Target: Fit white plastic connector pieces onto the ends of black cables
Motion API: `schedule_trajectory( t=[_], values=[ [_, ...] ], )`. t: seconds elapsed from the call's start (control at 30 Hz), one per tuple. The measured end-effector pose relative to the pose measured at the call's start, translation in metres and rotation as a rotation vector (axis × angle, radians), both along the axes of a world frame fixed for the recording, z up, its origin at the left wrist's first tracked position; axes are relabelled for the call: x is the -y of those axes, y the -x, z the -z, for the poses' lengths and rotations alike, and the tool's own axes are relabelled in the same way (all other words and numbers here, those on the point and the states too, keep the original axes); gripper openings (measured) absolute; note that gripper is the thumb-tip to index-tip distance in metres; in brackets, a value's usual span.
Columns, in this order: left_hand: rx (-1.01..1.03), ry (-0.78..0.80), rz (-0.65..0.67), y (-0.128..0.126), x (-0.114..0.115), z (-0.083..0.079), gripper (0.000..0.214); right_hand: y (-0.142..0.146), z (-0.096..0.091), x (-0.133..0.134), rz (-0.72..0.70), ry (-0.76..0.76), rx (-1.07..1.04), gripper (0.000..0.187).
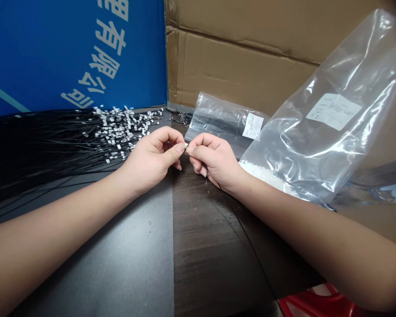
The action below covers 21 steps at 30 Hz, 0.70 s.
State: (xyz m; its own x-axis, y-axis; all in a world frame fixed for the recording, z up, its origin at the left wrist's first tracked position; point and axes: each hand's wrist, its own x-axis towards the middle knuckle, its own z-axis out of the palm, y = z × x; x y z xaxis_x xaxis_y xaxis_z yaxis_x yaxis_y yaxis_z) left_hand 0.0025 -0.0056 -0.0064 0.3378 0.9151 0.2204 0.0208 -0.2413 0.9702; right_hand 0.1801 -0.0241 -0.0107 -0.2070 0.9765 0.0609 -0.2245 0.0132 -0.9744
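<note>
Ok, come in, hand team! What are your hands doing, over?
Left hand and right hand pinching small white connector. Black wires with white ends at left. Clear plastic bag to the right, not blocking.

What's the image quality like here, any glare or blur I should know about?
In the head view, glare streaks the clear plastic bag, the black strands sink into shadow, and the small white piece between the left hand and right hand is too tiny to read sharply.

two bare forearms [62, 215] ending in slim hands [148, 163] with short, rounded fingernails [180, 147]
</note>
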Motion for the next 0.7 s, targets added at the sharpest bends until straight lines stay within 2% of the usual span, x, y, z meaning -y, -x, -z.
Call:
schedule_trajectory(
  t=[0.7],
  values=[
    [-0.006, -0.012, -0.018, -0.0004, -0.0009, -0.0004, 0.026, -0.0002, 0.0003, 0.001, -0.003, 0.003, 0.011, 0.02]
  ],
)
